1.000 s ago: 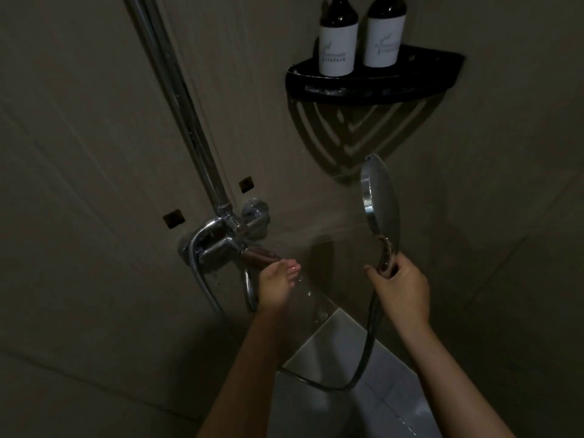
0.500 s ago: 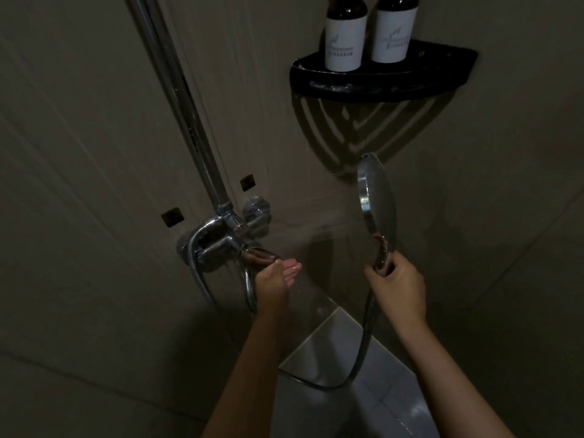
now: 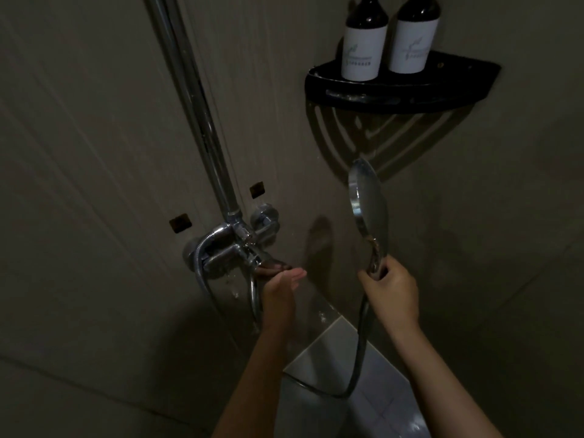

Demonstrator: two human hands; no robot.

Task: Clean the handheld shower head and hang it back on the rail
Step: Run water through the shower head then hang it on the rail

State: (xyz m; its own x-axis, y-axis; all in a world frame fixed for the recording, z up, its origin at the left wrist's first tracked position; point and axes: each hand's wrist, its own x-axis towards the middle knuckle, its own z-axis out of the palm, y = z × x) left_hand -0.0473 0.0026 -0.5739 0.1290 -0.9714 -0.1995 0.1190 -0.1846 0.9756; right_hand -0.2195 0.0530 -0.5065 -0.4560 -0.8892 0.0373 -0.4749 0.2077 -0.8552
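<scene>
My right hand [image 3: 392,290] grips the handle of the chrome handheld shower head [image 3: 368,197], held upright with its round face turned left toward the wall. Its metal hose [image 3: 358,352] loops down and back to the chrome mixer tap [image 3: 234,248]. My left hand [image 3: 281,284] rests with flat fingers under the tap's lever [image 3: 271,263]. The chrome rail [image 3: 196,105] rises from the tap up the wall. A few drops fall below the tap.
A black corner shelf [image 3: 401,90] at the upper right carries two dark bottles with white labels [image 3: 363,49]. Two small dark square holes [image 3: 180,222] sit in the beige wall tiles. A pale floor patch [image 3: 331,358] shows below.
The faint spray from the shower head toward the wall, seen earlier, is gone. Both hands stay almost where they were; the view has shifted slightly.
</scene>
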